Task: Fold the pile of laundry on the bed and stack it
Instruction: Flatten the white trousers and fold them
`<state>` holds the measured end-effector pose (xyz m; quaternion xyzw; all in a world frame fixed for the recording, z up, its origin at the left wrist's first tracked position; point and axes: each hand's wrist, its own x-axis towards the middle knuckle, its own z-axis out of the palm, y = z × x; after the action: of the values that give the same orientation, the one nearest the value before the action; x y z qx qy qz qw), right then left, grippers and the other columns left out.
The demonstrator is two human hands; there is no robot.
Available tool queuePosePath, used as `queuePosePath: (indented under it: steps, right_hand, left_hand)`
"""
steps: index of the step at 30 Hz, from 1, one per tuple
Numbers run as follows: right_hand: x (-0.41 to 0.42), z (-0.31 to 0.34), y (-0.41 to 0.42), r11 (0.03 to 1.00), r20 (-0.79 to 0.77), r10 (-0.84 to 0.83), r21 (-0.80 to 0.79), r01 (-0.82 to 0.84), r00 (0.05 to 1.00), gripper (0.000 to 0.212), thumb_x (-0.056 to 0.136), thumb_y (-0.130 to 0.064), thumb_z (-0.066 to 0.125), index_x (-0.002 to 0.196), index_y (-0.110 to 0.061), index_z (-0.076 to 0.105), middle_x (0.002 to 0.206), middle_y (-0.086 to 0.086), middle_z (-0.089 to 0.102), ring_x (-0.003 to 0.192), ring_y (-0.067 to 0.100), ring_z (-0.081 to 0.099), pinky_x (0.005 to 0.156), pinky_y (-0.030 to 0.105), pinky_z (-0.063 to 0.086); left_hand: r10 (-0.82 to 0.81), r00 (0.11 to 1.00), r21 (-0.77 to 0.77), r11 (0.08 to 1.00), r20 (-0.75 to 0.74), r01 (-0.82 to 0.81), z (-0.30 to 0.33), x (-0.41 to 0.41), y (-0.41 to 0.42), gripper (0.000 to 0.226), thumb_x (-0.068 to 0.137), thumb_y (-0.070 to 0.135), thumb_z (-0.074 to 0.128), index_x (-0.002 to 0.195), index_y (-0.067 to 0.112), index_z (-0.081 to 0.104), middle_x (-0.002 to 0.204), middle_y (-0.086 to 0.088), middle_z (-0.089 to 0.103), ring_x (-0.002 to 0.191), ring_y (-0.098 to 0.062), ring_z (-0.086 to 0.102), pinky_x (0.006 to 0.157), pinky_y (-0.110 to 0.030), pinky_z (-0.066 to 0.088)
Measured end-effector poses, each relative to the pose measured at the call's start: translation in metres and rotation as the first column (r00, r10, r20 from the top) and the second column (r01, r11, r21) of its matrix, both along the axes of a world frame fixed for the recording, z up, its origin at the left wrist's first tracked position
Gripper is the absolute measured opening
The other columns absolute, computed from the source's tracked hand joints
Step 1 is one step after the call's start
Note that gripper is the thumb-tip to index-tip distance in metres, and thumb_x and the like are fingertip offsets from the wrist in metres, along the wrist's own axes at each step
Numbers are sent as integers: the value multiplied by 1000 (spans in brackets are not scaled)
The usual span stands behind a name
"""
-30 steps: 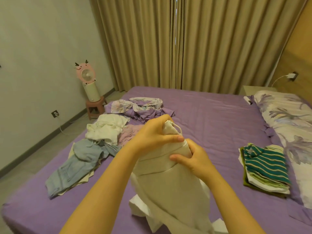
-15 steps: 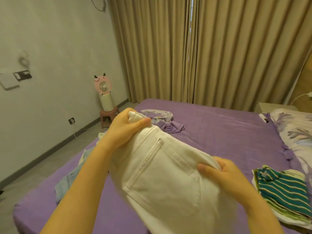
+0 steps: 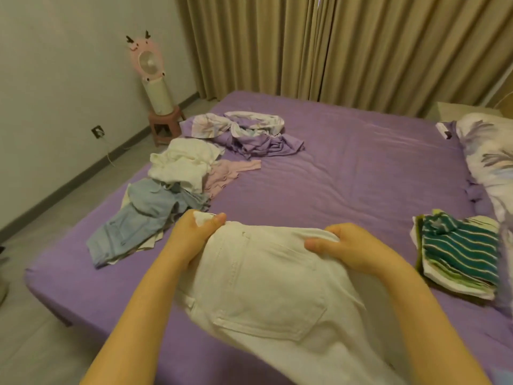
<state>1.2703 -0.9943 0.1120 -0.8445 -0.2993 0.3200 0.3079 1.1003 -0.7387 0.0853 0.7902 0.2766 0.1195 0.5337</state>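
Lowered since a moment ago, the white trousers (image 3: 266,290) now hang in front of me over the near edge of the purple bed (image 3: 361,173), waistband stretched level between my hands and a back pocket facing me. Across the bed, the unfolded pile (image 3: 172,184) of white, pink and pale blue clothes lies to the far left, well apart from my grip, with a crumpled floral sheet (image 3: 244,129) beyond it. On the right, near the pillow (image 3: 491,162), sits the folded stack (image 3: 458,254) topped by a green striped piece. My left hand (image 3: 191,240) pinches the left corner of the waistband, thumb pressed on top. My right hand (image 3: 352,248) grips the right side, fingers curled under the cloth.
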Motion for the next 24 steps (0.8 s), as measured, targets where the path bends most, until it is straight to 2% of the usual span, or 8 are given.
queuePosePath:
  steps: [4, 7, 9, 11, 14, 18, 21, 24]
  right_hand:
    - [-17, -97, 56, 991, -39, 58, -119, -62, 998, 53, 83, -56, 60, 83, -4, 56, 75, 2, 54, 66, 17, 47, 60, 32, 32]
    - [-28, -161, 89, 970, -70, 146, -185, -157, 987, 41, 90, -49, 56, 91, -9, 55, 86, 2, 61, 78, 20, 56, 64, 31, 36]
    - [-33, -198, 105, 942, -96, 210, -247, -228, 973, 33, 93, -48, 50, 94, -15, 53, 89, -2, 61, 83, 19, 56, 66, 29, 38]
    - [-36, -230, 118, 895, -100, 292, -321, -309, 951, 28, 95, -50, 44, 89, -22, 44, 80, -10, 52, 79, 16, 52, 62, 26, 35]
    - [-32, -264, 141, 855, -136, 350, -358, -375, 927, 27, 95, -52, 43, 83, -29, 38, 77, -13, 48, 77, 13, 50, 60, 21, 34]
    - [-11, -292, 189, 882, -199, 313, -301, -362, 929, 33, 90, -58, 48, 82, -26, 48, 84, -11, 58, 81, 12, 55, 71, 27, 43]
    - [4, -318, 236, 879, -110, 347, -309, -364, 931, 33, 92, -55, 46, 91, -22, 49, 86, -8, 58, 82, 16, 55, 70, 32, 42]
    - [12, -349, 273, 874, 60, 367, -364, -322, 928, 28, 96, -49, 41, 95, -21, 45, 86, -5, 56, 80, 20, 55, 64, 31, 37]
  left_hand:
    - [105, 989, 99, 991, -103, -95, -59, -28, 36, 57, 84, 46, 58, 57, 2, 32, 54, -17, 31, 48, -22, 29, 55, -36, 29]
    - [245, 932, 116, 968, -267, -222, -117, -42, 65, 50, 88, 43, 63, 69, 5, 36, 66, -23, 45, 72, -46, 47, 64, -51, 42]
    - [331, 873, 120, 943, -358, -309, -154, -51, 79, 38, 85, 46, 65, 76, 18, 42, 72, 4, 52, 73, -32, 51, 59, -42, 38]
    - [351, 829, 98, 934, -434, -345, -186, -59, 91, 33, 82, 49, 67, 87, 24, 46, 83, 13, 54, 79, -17, 54, 59, -30, 37]
    - [282, 795, 37, 950, -537, -311, -224, -66, 123, 34, 81, 49, 69, 90, 22, 50, 87, 10, 57, 82, -13, 55, 61, -27, 38]
    - [195, 759, 43, 976, -622, -215, -254, -49, 194, 35, 83, 51, 65, 84, 19, 51, 89, 5, 52, 89, -22, 52, 69, -30, 36]
    - [210, 744, 115, 977, -634, -178, -278, -21, 248, 48, 84, 52, 63, 101, 9, 47, 94, -1, 52, 98, -27, 53, 65, -27, 33]
    - [290, 757, 200, 957, -585, -212, -312, 6, 280, 68, 85, 49, 64, 124, -2, 45, 122, -17, 56, 115, -34, 50, 78, -32, 35]
